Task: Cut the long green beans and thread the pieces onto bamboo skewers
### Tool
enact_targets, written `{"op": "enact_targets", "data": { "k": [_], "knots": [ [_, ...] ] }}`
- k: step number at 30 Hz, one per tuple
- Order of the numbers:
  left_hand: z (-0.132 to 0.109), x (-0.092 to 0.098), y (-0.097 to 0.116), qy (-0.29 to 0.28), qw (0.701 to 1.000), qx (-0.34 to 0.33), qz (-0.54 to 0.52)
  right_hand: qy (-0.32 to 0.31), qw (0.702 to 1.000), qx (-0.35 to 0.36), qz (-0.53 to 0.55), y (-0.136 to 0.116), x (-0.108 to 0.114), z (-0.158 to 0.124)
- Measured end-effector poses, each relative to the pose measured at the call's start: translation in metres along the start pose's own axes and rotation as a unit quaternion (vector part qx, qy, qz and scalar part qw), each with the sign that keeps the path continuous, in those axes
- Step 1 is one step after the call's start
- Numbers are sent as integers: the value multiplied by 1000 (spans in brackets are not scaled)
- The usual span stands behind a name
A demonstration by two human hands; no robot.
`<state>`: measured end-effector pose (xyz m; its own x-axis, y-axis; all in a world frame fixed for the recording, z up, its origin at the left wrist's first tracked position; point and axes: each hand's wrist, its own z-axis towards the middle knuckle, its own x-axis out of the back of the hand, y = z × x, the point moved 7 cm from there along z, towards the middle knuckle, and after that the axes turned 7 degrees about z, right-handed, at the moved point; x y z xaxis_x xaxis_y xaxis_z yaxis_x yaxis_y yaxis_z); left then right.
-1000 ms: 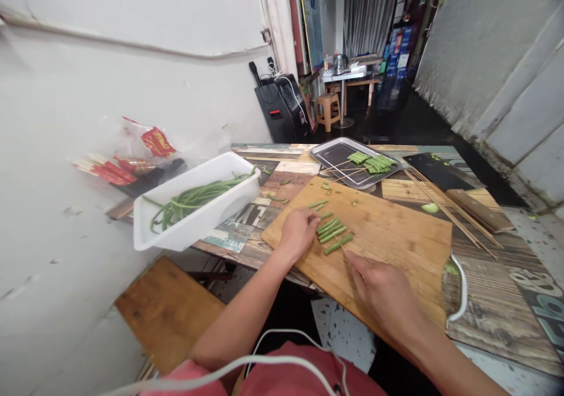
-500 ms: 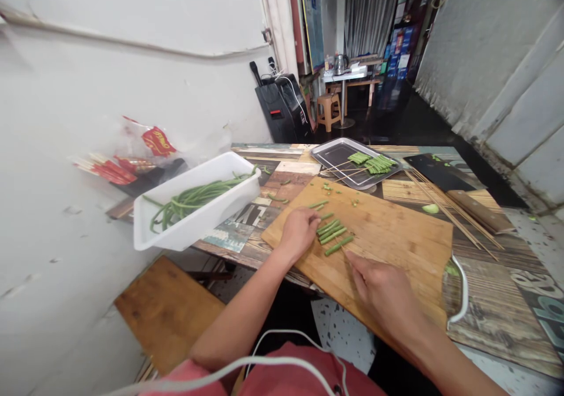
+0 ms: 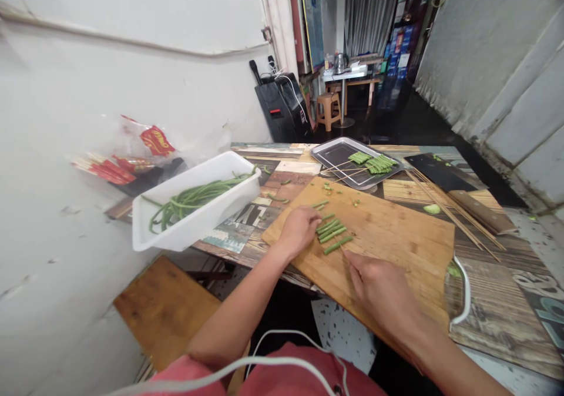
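Several cut green bean pieces [image 3: 331, 230] lie side by side on a wooden cutting board [image 3: 396, 231]. At their left ends is my left hand [image 3: 300, 229], its fingers closed at a piece. My right hand [image 3: 375, 275] is closed in a pinch at the near side of the row, on a thin skewer [image 3: 343, 247] whose tip meets the nearest piece. Beyond the board, a metal tray [image 3: 328, 151] holds skewered bean pieces [image 3: 379, 164]. Long whole beans [image 3: 191, 199] rest in a white plastic bin [image 3: 176, 240] at the left.
Loose skewers [image 3: 453, 214] and a cleaver with a wooden handle [image 3: 480, 211] lie right of the board. Packaged skewers [image 3: 106, 170] sit by the wall beyond the bin. A wooden stool [image 3: 170, 311] stands below the table. A white cable crosses my lap.
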<state>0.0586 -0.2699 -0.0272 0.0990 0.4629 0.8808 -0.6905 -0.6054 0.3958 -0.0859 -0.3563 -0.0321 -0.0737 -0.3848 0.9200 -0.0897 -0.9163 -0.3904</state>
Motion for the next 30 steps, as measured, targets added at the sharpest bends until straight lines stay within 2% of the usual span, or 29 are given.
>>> {"op": "enact_targets", "data": {
  "k": [6,13,18,20,25,30],
  "knots": [
    [2,1,0,-8,1000,-18,-20,-47,998,-14,-37,-4,2,9],
    [3,2,-2,-15,999,-14,-32,-40,998,7,-52,-4,2,14],
    [-3,26,-23,97,990,101,-10,-14,999,14,-42,2,-3,12],
    [-2,28,-27,97,988,116,20,-4,999,22,-36,2,-4,11],
    [8,11,-16,50,996,37,71,-3,1000,15,-25,4,-5,8],
    [8,-1,-5,45,999,14,22,24,999,27,-24,6,-7,2]
  ]
}}
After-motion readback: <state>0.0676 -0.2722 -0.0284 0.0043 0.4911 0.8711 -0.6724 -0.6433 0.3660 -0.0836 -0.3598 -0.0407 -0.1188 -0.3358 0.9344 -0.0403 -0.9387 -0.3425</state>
